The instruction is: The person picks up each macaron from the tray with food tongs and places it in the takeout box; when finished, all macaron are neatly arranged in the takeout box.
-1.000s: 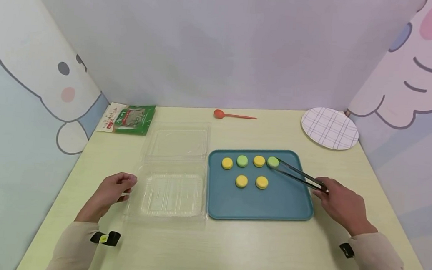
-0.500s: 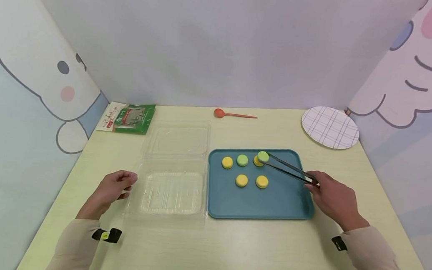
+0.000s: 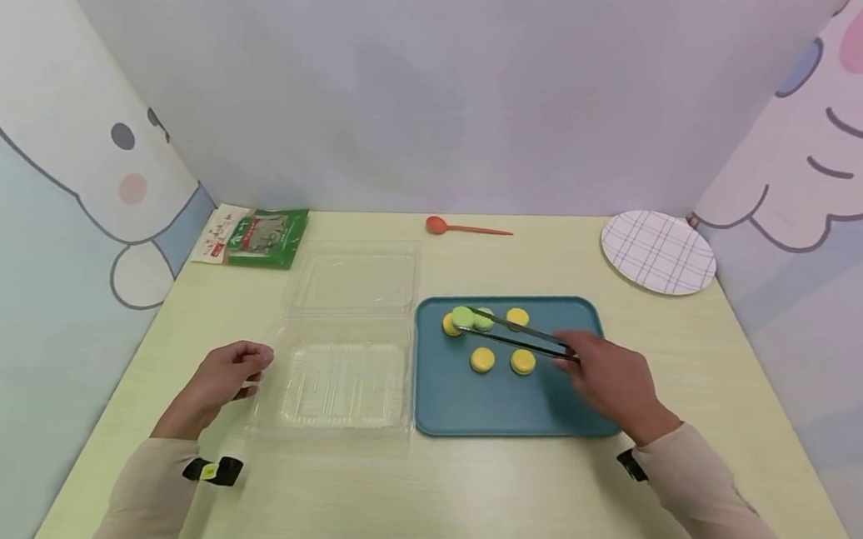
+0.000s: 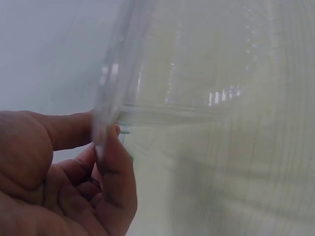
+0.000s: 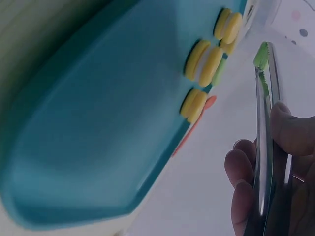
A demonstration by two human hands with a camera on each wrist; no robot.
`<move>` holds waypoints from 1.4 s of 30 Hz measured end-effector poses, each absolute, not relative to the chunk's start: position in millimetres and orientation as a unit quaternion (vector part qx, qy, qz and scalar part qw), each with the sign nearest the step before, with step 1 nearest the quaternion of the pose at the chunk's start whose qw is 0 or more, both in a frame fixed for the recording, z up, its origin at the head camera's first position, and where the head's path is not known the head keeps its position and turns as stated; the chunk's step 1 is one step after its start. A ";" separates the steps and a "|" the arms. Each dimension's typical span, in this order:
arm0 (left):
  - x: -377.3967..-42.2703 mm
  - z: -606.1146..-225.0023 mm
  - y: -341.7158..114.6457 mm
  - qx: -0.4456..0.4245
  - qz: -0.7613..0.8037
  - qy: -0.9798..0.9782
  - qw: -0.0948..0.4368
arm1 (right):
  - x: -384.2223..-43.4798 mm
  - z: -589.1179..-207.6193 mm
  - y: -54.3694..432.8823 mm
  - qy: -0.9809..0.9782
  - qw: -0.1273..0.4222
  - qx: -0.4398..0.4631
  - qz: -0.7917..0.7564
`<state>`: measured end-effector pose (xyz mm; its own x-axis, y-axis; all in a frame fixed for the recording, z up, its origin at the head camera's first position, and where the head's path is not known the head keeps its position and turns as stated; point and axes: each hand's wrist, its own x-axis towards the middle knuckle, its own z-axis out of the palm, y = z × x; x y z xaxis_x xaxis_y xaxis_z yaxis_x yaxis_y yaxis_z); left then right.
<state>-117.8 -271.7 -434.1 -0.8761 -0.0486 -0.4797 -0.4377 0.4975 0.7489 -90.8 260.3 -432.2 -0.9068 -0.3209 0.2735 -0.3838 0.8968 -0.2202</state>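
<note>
One green macaron (image 3: 462, 318) is pinched in the tongs (image 3: 520, 345) above the tray (image 3: 527, 414), the right grip (image 3: 611, 382) wrapped round their handle end; the left grip (image 3: 224, 380) pinches the edge of the clear box (image 3: 344, 384). A carry seems in hand, probably calling next for an even squeeze and a level path. The green macaron partly hides a yellow macaron (image 3: 447, 327); its height is hard to judge, and the clear box blurs in the left wrist view.
</note>
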 end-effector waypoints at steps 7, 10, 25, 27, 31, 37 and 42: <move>-117.4 -435.1 -273.3 -0.139 0.483 0.840 0.202 | -99.9 -419.7 223.3 -0.954 0.124 0.230 0.144; -117.7 -434.8 -273.2 -0.137 0.483 0.841 0.201 | -103.0 -413.6 208.2 -0.949 0.118 0.253 0.144; -118.0 -432.0 -273.0 -0.135 0.489 0.836 0.206 | -105.2 -390.4 160.9 -0.937 0.146 0.316 0.036; -118.3 -432.5 -273.8 -0.134 0.489 0.837 0.206 | -106.0 -387.6 156.6 -0.935 0.147 0.322 0.023; -119.0 -433.6 -274.8 -0.137 0.489 0.837 0.204 | -107.7 -380.0 147.8 -0.932 0.143 0.332 -0.009; -118.4 -435.9 -275.3 -0.138 0.494 0.834 0.202 | -112.7 -365.7 130.9 -0.926 0.140 0.345 -0.063; -117.8 -435.4 -275.9 -0.135 0.496 0.834 0.200 | -117.1 -360.7 114.7 -0.921 0.128 0.358 -0.083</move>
